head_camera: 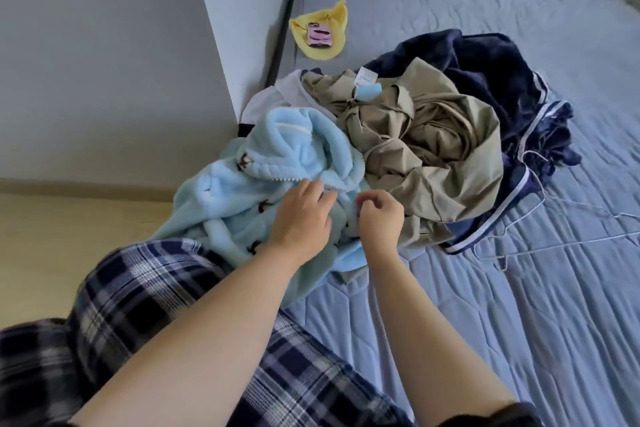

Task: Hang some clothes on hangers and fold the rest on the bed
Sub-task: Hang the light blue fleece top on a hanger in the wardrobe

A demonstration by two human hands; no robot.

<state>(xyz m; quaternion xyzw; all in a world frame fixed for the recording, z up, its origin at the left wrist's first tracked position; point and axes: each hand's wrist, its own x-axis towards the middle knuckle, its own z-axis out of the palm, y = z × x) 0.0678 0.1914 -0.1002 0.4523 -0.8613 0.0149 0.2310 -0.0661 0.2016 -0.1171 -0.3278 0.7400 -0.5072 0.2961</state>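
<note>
A light blue fleece jacket [249, 177] with a white zipper lies crumpled at the near left edge of the bed [519, 305]. My left hand [301, 218] rests on it and its fingertips pinch the fabric by the zipper. My right hand [379, 218] is curled beside it, pinching the jacket's other front edge. Behind the jacket sit a khaki garment [433, 146] with a white label and a navy fleece garment [502, 73] with white stripes. Thin white wire hangers [540, 239] lie on the bed to the right of the pile.
A yellow cloth [332, 21] with a pink phone [319, 35] on it lies at the bed's far left corner. A white garment [277, 94] peeks out left of the pile. A grey wall [104, 62] and wood floor are on the left. My plaid-trousered knee [138, 295] is bottom left.
</note>
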